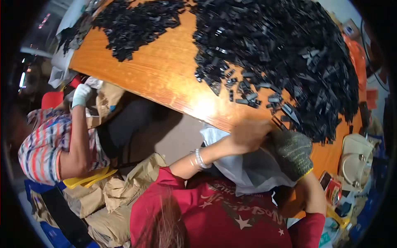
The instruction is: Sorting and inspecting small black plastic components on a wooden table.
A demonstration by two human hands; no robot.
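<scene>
My left hand [248,134] is bare, with bracelets on the wrist, and blurred by motion at the front edge of the orange wooden table [165,70]. My right hand [291,153] wears a grey knit glove with a yellow cuff and is curled right beside it. Both hands hover over a white plastic bag [244,171] in my lap. A few thin black strips [281,123] stick out between the hands, at the near edge of a huge pile of small black plastic parts [281,53]. Which hand grips them is hidden.
A second, smaller pile of black parts [132,25] lies at the table's far left. A person in a striped shirt [45,149] with a white-gloved hand [80,95] sits to my left among brown paper sacks [124,188]. A cream handbag [355,161] and a red packet [333,188] sit at right.
</scene>
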